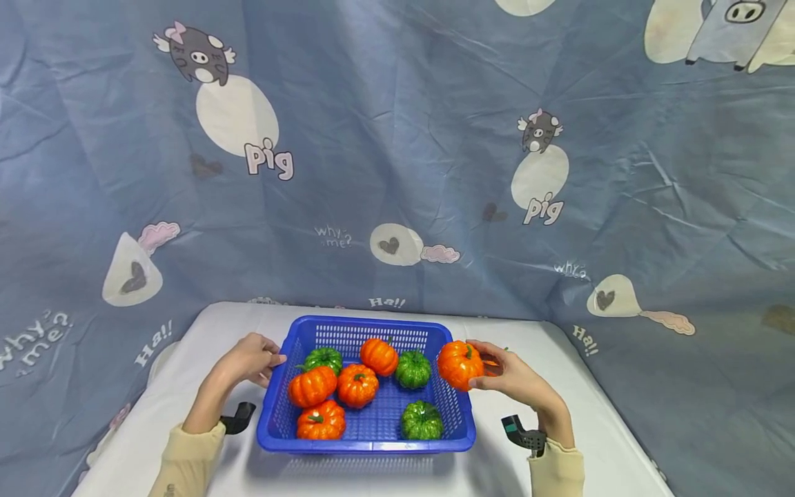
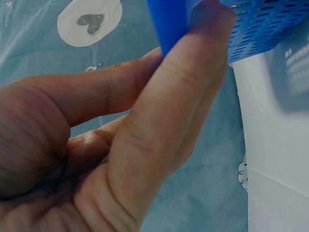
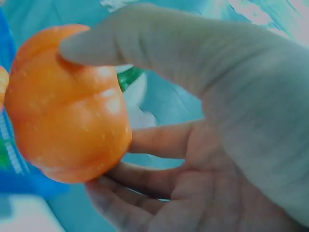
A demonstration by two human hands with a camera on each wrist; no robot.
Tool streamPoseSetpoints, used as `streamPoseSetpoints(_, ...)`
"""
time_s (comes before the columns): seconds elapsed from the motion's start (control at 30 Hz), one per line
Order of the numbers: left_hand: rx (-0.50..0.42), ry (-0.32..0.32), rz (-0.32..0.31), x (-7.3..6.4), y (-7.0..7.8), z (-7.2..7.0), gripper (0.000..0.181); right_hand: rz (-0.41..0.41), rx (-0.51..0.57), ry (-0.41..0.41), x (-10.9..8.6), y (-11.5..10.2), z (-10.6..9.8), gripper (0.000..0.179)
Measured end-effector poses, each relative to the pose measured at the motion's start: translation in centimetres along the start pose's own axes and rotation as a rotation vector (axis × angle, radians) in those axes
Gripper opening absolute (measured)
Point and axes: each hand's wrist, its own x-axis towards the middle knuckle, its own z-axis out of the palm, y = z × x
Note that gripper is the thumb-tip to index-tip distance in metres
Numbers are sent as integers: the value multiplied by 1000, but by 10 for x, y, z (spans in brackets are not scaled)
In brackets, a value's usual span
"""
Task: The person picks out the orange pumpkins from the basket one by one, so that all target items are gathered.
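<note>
A blue plastic basket (image 1: 366, 446) holds several orange pumpkins, one of them a pumpkin (image 1: 357, 386) near the middle, and three green pumpkins, including one green pumpkin (image 1: 422, 421) at the near right. My left hand (image 1: 248, 359) pinches the basket's left rim (image 2: 169, 24) between thumb and fingers. In my right hand (image 1: 518, 376) is another orange pumpkin (image 3: 67, 106), gripped between the thumb and fingers at the basket's right rim. Behind the right hand a bit of orange and a green stem (image 1: 506, 348) show; most of that is hidden.
Under the basket is a table with a white cover (image 1: 248, 317); a shadow falls below the basket's near side. A blue-grey cloth (image 1: 385, 172) printed with pigs hangs behind and around the table. Each wrist wears a black device (image 1: 528, 436).
</note>
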Motion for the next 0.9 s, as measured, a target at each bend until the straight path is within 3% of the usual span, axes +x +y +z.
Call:
streamPoseSetpoints(0.23,-6,-4,-2,-1,0,-1,36,84,-74,281,-27,21,-33,73)
streamPoseSetpoints(0.4,-9,-7,-2,1,-1,0,37,150,-124,419,-39,41,-51,70)
streamPoseSetpoints(0.7,-8,-12,1,1,-1,-1,37,364,-41,545,-45,76,-63,78)
streamPoseSetpoints(0.9,-8,-10,-5,2,-1,0,36,442,-59,627,-44,105,-63,80)
